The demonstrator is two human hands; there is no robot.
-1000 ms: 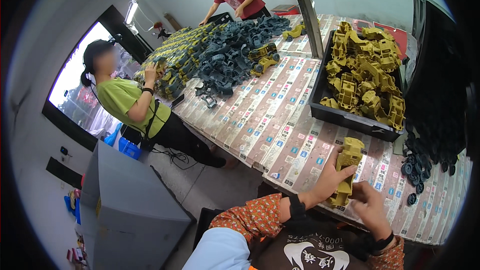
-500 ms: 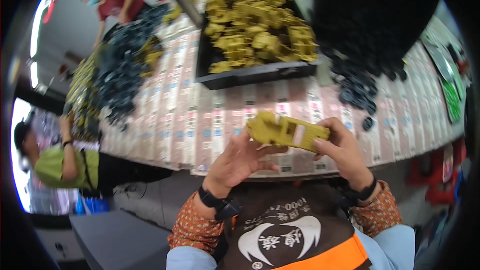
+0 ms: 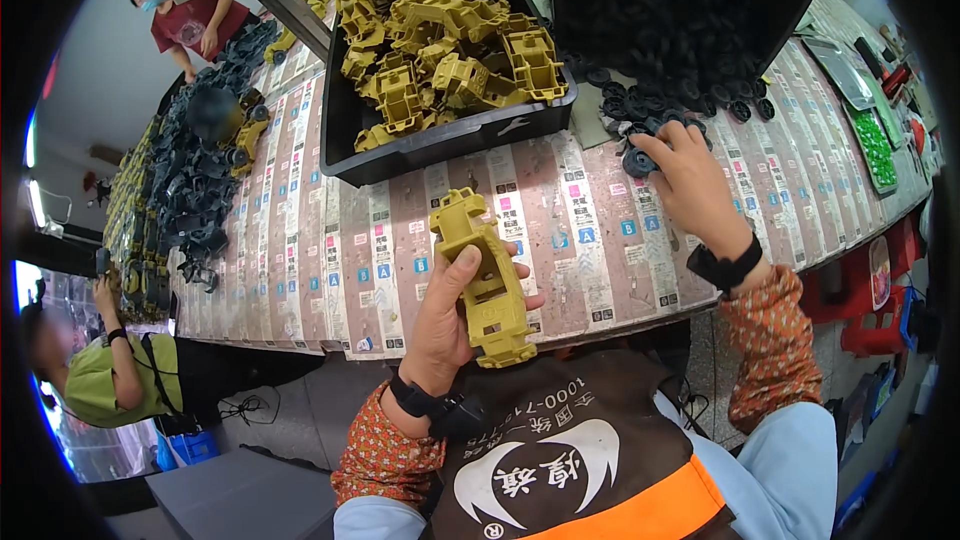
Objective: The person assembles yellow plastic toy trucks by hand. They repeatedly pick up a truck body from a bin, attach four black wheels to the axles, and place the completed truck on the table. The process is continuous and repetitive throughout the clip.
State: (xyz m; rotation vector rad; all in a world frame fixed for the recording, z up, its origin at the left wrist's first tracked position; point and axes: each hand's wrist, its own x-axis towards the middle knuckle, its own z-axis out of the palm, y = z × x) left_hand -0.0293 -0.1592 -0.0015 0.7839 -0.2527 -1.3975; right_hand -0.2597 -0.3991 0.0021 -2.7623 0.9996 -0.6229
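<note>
In my left hand (image 3: 442, 325) I hold a yellow plastic toy vehicle body (image 3: 490, 290), tilted, with my thumb on top and my fingers wrapped beneath it. Square openings show in the body. My right hand (image 3: 690, 180) reaches to the near edge of a heap of small black toy wheels (image 3: 715, 95). Its fingertips are pinched at one black wheel (image 3: 637, 162), and the thumb side is partly hidden.
A black bin (image 3: 450, 148) full of yellow bodies stands ahead, left of a large black container (image 3: 690, 0). Dark parts (image 3: 195, 160) lie heaped at left, near two people. A tray of green pieces (image 3: 872, 150) is at right. The table edge (image 3: 600, 340) runs before me.
My right hand has let go of the yellow body and moved up and right to the wheels. My left hand now holds the body alone, turned more upright.
</note>
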